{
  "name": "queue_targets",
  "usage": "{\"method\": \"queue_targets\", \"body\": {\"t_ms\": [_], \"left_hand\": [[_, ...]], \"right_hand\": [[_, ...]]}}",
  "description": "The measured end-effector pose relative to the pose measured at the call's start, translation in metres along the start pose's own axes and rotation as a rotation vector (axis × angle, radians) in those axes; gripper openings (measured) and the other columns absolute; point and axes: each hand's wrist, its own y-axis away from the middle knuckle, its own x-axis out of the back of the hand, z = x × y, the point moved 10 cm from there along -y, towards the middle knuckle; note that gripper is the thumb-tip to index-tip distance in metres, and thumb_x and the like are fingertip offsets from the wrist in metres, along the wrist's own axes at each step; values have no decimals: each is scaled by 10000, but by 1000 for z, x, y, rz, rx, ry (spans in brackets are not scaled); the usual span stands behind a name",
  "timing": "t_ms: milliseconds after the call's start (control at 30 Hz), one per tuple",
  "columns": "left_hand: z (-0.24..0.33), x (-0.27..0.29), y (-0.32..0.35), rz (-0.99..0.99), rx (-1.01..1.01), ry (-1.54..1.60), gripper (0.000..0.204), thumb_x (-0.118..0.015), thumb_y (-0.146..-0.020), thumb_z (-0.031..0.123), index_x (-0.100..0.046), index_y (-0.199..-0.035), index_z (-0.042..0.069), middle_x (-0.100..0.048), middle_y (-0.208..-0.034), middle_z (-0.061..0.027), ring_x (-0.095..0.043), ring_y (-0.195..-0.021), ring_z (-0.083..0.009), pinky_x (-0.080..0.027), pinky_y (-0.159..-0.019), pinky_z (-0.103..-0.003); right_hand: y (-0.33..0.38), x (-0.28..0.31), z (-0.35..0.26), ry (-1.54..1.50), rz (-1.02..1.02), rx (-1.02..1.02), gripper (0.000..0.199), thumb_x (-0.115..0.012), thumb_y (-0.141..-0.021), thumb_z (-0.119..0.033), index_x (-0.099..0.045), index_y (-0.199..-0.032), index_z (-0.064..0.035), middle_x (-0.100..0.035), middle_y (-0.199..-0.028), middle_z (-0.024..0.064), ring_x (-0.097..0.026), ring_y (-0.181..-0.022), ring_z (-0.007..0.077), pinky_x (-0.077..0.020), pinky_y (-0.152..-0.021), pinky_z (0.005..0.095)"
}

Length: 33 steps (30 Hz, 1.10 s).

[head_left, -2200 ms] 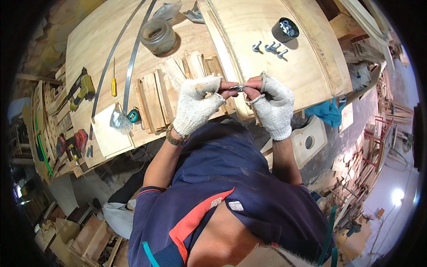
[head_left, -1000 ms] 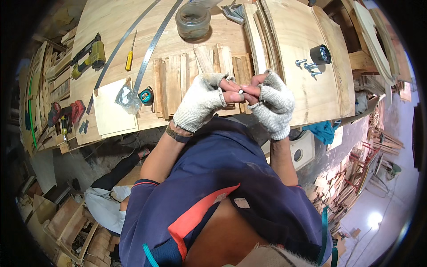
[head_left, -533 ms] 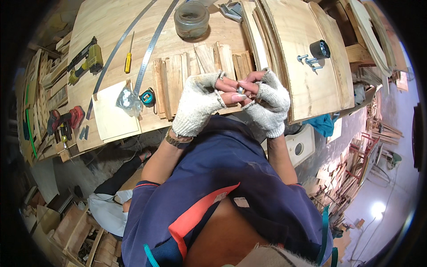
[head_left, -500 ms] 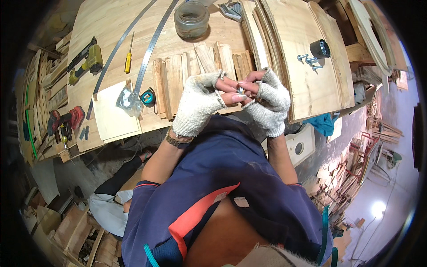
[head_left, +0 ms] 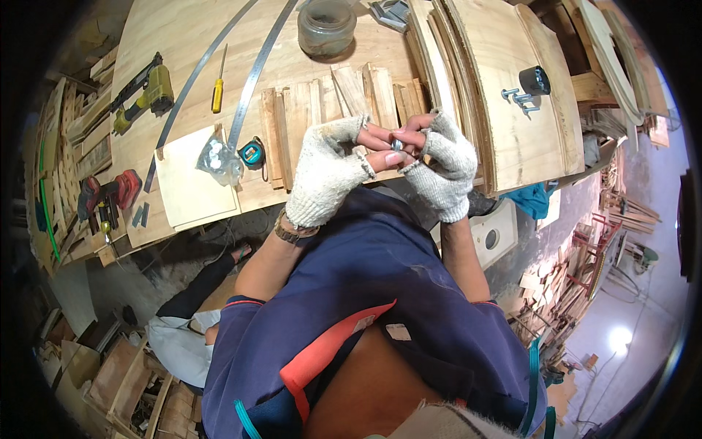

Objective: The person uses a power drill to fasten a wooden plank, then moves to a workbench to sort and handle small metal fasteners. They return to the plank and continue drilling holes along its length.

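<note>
Both my hands wear white knitted gloves with bare fingertips and meet above the table's front edge. A small shiny metal piece, ring-like and partly covered by fingers, sits between them. My left hand pinches it between thumb and fingers. Closed in from the other side, my right hand has its fingertips on the same piece. Right of my hands, several silver bolts lie on a plywood stack beside a black round cup.
Wooden strips lie just beyond my left hand. Farther left are a tape measure, a plastic bag of small parts, a yellow screwdriver, a steel ruler, a nail gun and a red-black drill. A glass jar stands behind.
The table and its things appear shifted slightly right in the picture. My hands keep nearly the same pose, with small finger movements around the metal piece.
</note>
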Motion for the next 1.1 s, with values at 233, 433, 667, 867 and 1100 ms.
{"method": "queue_targets", "body": {"t_ms": [233,433,667,867,1100], "left_hand": [[15,14,11,5,-6,1,148,-818,-826,2,-772,-954,-58,-755,-935,-119,-708,-852,-154,-584,-838,-266],[-17,66,21,117,157,-220,318,-836,-839,155,-741,-1110,18,-754,-1045,-122,-713,-1004,-207,-563,-900,-353],[-51,256,97,880,40,-1711,387,-835,-724,205,-686,-1072,129,-566,-1418,-158,-510,-1323,-345,-413,-1047,-495],[-83,311,119,679,-98,-1928,383,-816,-763,276,-680,-1091,132,-449,-1560,-222,-414,-1422,-413,-373,-1080,-543],[-68,317,115,615,-256,-1967,210,-769,-836,262,-655,-928,111,-601,-1454,-125,-543,-1329,-365,-428,-1009,-497]], "right_hand": [[-8,-23,-18,174,-72,4,332,-803,-804,-57,-794,-1136,-77,-663,-981,99,-658,-834,195,-522,-680,322],[12,-23,2,229,28,-78,365,-874,-737,1,-789,-1089,-51,-650,-982,91,-635,-809,178,-514,-671,302],[19,38,16,317,144,-129,366,-822,-779,93,-778,-1127,-11,-642,-1064,92,-621,-841,159,-540,-715,275],[4,95,14,446,156,-64,312,-779,-824,108,-762,-1126,30,-654,-1046,114,-612,-825,180,-534,-735,314],[8,152,28,653,220,-92,270,-790,-861,36,-767,-1129,16,-677,-1066,113,-628,-845,195,-539,-754,331]]}}
